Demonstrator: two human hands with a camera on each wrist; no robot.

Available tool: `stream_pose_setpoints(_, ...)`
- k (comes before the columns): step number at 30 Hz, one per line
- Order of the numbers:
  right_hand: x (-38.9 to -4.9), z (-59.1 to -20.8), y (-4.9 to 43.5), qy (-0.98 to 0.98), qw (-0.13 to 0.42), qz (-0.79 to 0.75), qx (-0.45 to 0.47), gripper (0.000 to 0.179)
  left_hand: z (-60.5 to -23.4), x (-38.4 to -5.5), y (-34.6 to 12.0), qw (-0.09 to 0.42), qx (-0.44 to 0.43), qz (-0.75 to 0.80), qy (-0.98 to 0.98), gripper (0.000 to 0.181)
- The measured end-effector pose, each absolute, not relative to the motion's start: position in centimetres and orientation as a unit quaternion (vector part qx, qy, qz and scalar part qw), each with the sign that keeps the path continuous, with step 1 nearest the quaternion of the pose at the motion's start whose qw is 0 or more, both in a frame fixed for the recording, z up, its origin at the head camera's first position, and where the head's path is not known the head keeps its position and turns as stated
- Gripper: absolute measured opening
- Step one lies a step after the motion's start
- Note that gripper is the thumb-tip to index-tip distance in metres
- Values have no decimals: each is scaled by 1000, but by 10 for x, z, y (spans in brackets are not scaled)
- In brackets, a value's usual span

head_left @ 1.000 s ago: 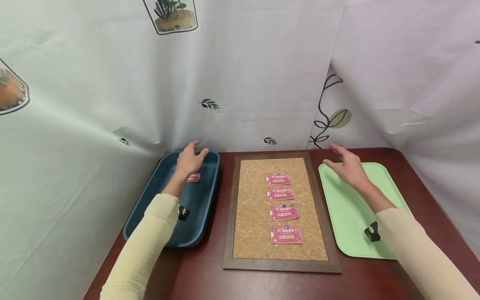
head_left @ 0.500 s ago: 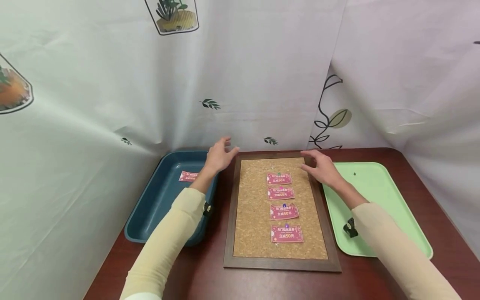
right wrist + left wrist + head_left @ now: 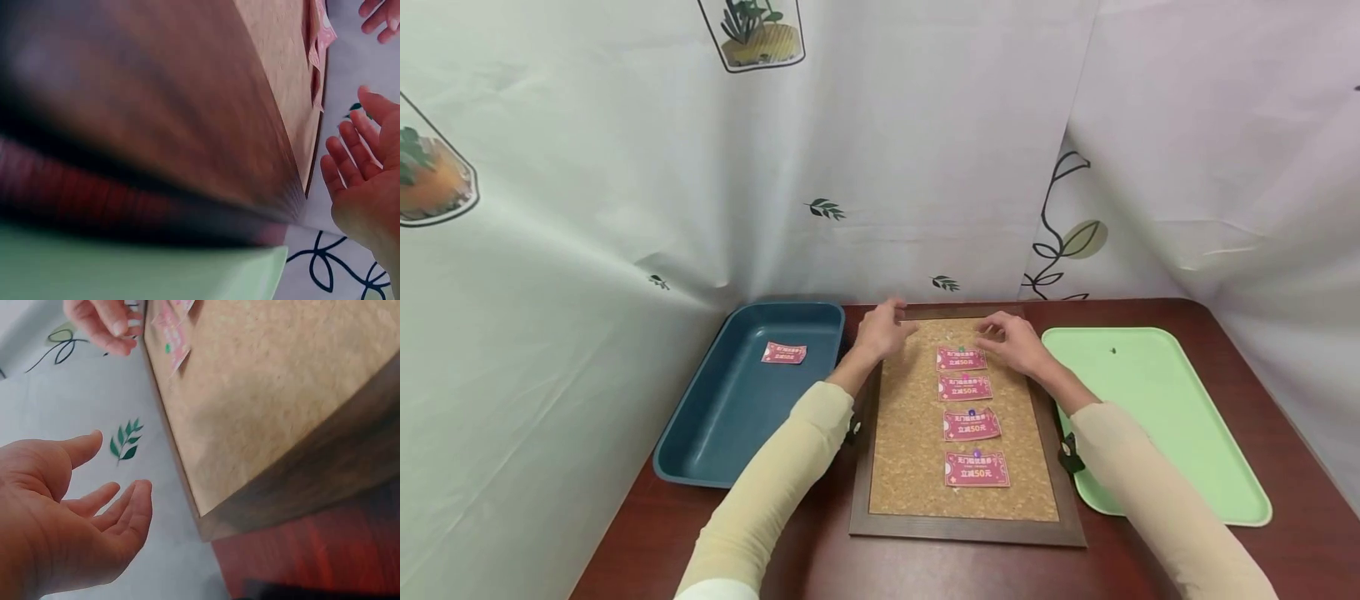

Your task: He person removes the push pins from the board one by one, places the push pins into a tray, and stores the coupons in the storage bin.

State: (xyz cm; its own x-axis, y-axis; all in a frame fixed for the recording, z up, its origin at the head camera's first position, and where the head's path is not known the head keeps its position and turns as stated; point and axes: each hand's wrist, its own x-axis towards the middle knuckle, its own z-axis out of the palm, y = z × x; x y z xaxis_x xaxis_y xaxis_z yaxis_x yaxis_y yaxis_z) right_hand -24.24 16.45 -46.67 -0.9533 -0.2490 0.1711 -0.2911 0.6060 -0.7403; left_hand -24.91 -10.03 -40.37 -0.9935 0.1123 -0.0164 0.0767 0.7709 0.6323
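Observation:
A cork board (image 3: 910, 467) in a brown wooden frame lies on the table, with several pink coupons pinned down its middle. The top coupon (image 3: 961, 360) has a green pushpin at its upper edge and lies nearest to both hands. My left hand (image 3: 882, 331) hovers over the board's upper left corner, fingers loosely bent and holding nothing. Over the upper right part is my right hand (image 3: 1009, 342), its fingers relaxed beside the top coupon. In the left wrist view the left palm (image 3: 81, 519) shows bare; the right wrist view shows the right hand (image 3: 369, 162) likewise bare.
To the left stands a blue bin (image 3: 700, 433) with one pink coupon (image 3: 784, 352) inside. A light green tray (image 3: 1180, 442) lies to the right, bearing a tiny dark object (image 3: 1113, 351). A printed white curtain (image 3: 880, 167) hangs behind the table.
My left hand has moved right from over the blue bin to the board. My right hand has moved left from over the green tray to the board. The pinned coupons have stayed put.

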Motion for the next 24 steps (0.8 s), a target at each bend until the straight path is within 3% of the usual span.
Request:
stream_pose_setpoints(17,-252,-471,150,-895,-28,423,141,25,-441,-249,-82,39,66,317,945,23)
stream_pose_setpoints(24,-254,-472,147,-900,-25,413,139,21,-450,-249,-77,56,71,347,933,19)
